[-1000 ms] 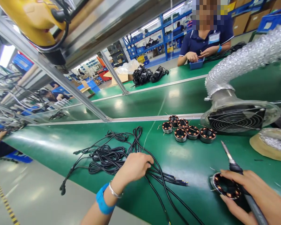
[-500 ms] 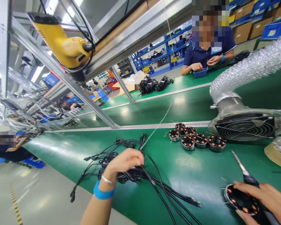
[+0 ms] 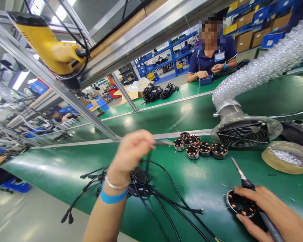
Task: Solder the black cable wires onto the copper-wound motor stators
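My left hand (image 3: pixel 133 144), with a blue band on its wrist, is raised above the bench and pinches a black cable (image 3: pixel 164 142). The cable's end points right, toward several wound motor stators (image 3: pixel 192 152); motion blurs it. Below lies a tangled bundle of black cables (image 3: pixel 141 179), with plugs to the left and stripped ends to the right. At the lower right, my right hand (image 3: pixel 275 205) grips a soldering iron (image 3: pixel 247 184), its tip pointing away from me. Thumb and forefinger of that same hand also hold a single stator (image 3: pixel 229 202) with copper coils, tilted near the bench.
A fume fan (image 3: pixel 242 134) with a silver duct (image 3: pixel 257 70) stands behind the stators. A tan round dish (image 3: pixel 275 165) is at the right. A yellow heat gun (image 3: pixel 45 50) hangs from the metal frame. Across the bench sits a co-worker (image 3: pixel 212 64) with a small blue tray.
My left hand has risen from the cable bundle, lifting a cable with its end to the right. My right hand still holds the iron and stator. The view has shifted right.
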{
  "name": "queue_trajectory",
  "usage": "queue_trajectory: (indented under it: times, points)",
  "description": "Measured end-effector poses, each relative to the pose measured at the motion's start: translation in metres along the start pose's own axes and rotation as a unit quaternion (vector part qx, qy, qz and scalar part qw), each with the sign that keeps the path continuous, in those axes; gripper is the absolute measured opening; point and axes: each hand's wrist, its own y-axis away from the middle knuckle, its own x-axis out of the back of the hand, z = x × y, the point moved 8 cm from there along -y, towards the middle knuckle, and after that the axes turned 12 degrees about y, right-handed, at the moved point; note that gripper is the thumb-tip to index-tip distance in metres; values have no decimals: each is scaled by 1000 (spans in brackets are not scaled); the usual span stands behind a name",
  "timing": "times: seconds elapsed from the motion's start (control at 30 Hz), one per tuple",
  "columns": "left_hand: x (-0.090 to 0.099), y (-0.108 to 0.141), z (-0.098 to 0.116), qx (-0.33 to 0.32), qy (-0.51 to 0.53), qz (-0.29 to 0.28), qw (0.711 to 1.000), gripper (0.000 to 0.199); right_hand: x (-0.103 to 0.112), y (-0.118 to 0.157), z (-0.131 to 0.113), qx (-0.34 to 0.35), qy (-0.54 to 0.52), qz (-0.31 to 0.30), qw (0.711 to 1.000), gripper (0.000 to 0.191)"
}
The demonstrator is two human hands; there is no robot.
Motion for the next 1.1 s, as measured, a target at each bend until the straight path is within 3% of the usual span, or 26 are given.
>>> queue_trajectory:
  times: [0.07, 0.1, 0.17, 0.23, 0.3, 0.43, 0.5, 0.6, 0.7, 0.83, 1.0, 1.1]
  points:
    - [-60, 14, -63, 167, -23, -104, 980, 21, 5, -4, -8, 33, 12, -32, 999, 41]
    - [-84, 24, -87, 207, -30, -139, 968, 22, 11, -8, -11, 33, 15, -32, 999, 43]
    - [-116, 41, -120, 231, -56, -176, 955, 24, 23, -16, -15, -10, 5, -16, 1000, 40]
    - [-131, 54, -139, 234, -93, -191, 949, 24, 27, -25, -16, -75, -35, -10, 997, 35]
    - [-136, 61, -145, 229, -132, -204, 943, 25, 26, -32, -18, -117, -86, -5, 989, 28]
    - [-144, 70, -137, 250, -137, -241, 928, 25, 25, -38, -27, -132, -141, 22, 981, 25]
    - [-150, 69, -131, 252, -127, -260, 923, 29, 26, -39, -33, -123, -158, 25, 979, 28]
    - [-160, 58, -118, 187, -107, -262, 941, 39, 27, -44, -46, -89, -173, 28, 980, 31]
    - [-171, 57, -123, 189, 15, -272, 943, 47, 27, -49, -56, -45, -171, 47, 983, 30]
    - [-173, 73, -150, 283, 115, -235, 923, 51, 19, -50, -50, -60, -176, 65, 980, 29]
    - [-162, 74, -152, 203, 61, -198, 957, 49, 19, -49, -52, -38, -171, 88, 981, 30]
    - [-162, 73, -153, 210, 67, -184, 958, 52, 19, -48, -54, -35, -173, 92, 980, 33]
